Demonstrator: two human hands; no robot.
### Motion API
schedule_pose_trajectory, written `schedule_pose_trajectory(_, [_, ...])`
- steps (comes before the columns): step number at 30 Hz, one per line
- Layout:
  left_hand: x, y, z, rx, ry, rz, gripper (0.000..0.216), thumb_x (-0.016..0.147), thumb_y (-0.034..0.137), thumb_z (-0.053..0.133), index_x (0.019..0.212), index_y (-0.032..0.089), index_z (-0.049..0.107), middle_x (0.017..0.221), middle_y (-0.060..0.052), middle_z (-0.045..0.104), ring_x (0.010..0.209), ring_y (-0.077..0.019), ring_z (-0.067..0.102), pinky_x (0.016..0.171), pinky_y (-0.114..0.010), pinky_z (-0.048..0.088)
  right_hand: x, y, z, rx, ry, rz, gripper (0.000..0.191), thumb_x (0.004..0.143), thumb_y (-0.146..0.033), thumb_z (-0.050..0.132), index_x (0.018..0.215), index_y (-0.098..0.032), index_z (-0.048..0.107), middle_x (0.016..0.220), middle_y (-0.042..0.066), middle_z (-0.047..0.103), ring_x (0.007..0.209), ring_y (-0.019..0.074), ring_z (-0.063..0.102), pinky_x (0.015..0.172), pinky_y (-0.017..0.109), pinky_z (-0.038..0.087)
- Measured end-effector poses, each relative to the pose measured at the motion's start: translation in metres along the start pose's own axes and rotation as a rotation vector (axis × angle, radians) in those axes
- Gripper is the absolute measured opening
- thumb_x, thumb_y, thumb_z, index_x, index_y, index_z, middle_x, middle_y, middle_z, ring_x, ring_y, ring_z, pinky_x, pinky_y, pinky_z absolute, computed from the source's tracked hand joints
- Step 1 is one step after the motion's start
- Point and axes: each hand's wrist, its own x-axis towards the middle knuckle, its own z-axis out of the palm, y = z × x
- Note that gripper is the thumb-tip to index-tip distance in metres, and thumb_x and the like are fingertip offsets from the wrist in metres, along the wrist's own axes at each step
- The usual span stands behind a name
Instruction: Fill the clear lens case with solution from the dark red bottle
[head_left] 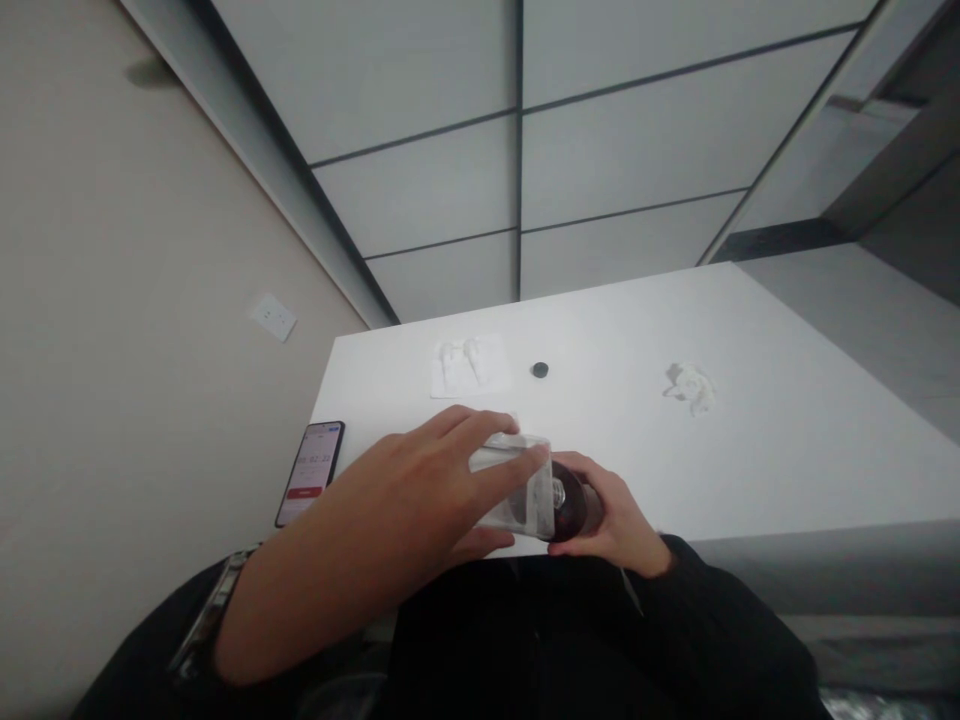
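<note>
My left hand (450,470) is closed around a clear plastic container (538,500), which is tipped on its side. Its right end meets or overlaps the threaded neck of a dark brown bottle (571,505); whether the two touch, I cannot tell. Wrapped round the bottle from the right is my right hand (619,515). The bottle's neck is uncapped and points left toward the container. Beyond both hands, a small dark round cap (540,370) lies on the white table (600,400).
At the table's back left, two small white objects (471,360) rest on a white sheet (491,375). A crumpled white tissue (691,388) lies to the right. A phone (309,472) with a lit screen sits at the left edge. Panelled doors (442,190) stand behind the table.
</note>
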Motion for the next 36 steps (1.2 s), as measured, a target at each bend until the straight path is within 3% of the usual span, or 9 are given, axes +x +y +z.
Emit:
schedule_pose_trajectory(8, [-0.001, 0.001, 0.000, -0.004, 0.009, -0.018, 0.059, 0.089, 0.023, 0.084, 0.143, 0.024, 0.060, 0.139, -0.011, 0.068, 0.128, -0.0292, 0.066, 0.095, -0.039, 0.065, -0.003, 0.006, 0.001, -0.010, 0.002, 0.005, 0.088, 0.066, -0.063, 0.095, 0.139, -0.027, 0.062, 0.130, 0.013, 0.074, 0.117, 0.0366, 0.074, 0.101, 0.051, 0.060])
schedule_pose_trajectory(15, [0.002, 0.000, 0.001, -0.009, 0.001, 0.011, 0.064, 0.082, 0.024, 0.091, 0.139, 0.022, 0.062, 0.142, -0.012, 0.067, 0.128, -0.0302, 0.066, 0.099, -0.043, 0.064, -0.003, 0.007, 0.003, -0.018, 0.024, -0.054, 0.087, 0.069, -0.063, 0.093, 0.141, -0.029, 0.060, 0.131, 0.012, 0.074, 0.117, 0.0351, 0.074, 0.100, 0.048, 0.061])
schedule_pose_trajectory(20, [0.003, 0.000, 0.000, -0.007, -0.005, 0.010, 0.061, 0.085, 0.024, 0.089, 0.140, 0.022, 0.061, 0.142, -0.012, 0.067, 0.129, -0.0297, 0.065, 0.102, -0.043, 0.062, -0.002, 0.005, 0.002, -0.024, 0.022, -0.058, 0.086, 0.070, -0.065, 0.091, 0.141, -0.029, 0.059, 0.130, 0.013, 0.075, 0.116, 0.0352, 0.075, 0.100, 0.049, 0.062])
schedule_pose_trajectory(36, [0.007, 0.008, -0.011, 0.079, -0.110, -0.038, 0.061, 0.086, 0.028, 0.087, 0.140, 0.025, 0.061, 0.143, -0.010, 0.067, 0.123, -0.0282, 0.068, 0.087, -0.038, 0.064, -0.002, 0.004, 0.002, -0.021, 0.026, -0.052, 0.087, 0.068, -0.063, 0.093, 0.141, -0.028, 0.060, 0.131, 0.012, 0.074, 0.116, 0.0350, 0.074, 0.100, 0.049, 0.061])
